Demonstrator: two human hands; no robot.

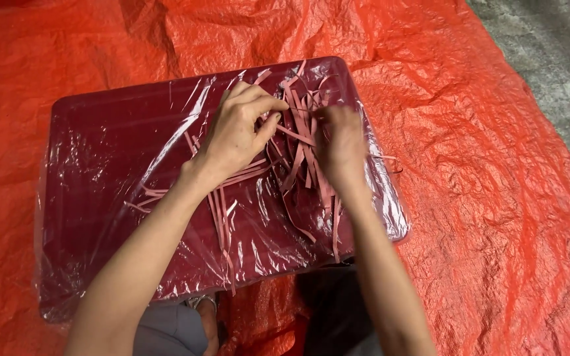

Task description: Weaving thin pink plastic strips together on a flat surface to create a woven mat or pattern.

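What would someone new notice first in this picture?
A bright orange tarp fills nearly the whole view, with a dark red tray wrapped in clear plastic lying at its centre. On the tray's right half, the left hand and right hand pick through a tangle of pink paper strips.

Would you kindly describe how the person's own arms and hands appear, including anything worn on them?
Both forearms are bare up to the frame edge: no sleeves show. The left hand and right hand wear no gloves, and I see no rings, watch or bracelet, though the right hand is slightly blurred. No markings show.
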